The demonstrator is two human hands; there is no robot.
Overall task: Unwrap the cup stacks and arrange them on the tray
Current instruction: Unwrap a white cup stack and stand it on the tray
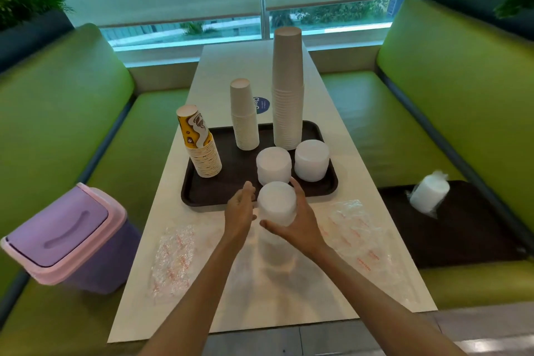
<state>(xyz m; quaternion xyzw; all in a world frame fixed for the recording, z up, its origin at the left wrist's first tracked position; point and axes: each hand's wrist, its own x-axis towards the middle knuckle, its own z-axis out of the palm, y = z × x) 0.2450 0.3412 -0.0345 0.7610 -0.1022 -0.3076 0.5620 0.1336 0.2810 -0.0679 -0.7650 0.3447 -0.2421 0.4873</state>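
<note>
A dark brown tray [231,162] lies on the white table. On it stand a yellow patterned cup stack [200,150], a short white cup stack [245,121], a tall white cup stack [288,95] and two low white stacks [273,165] [312,163]. My right hand [297,221] grips a third low white stack [276,205] just above the tray's near edge. My left hand [241,208] hovers beside that stack with relaxed fingers, holding nothing. Another stack, still in clear wrap [429,192], lies on a second dark tray [462,228] on the right bench.
Two crumpled clear wrappers lie on the table, one at the left [172,263] and one at the right [361,237]. A purple bin with a pink rim [66,237] stands on the left green bench. A blue sticker [262,105] marks the table behind the tray.
</note>
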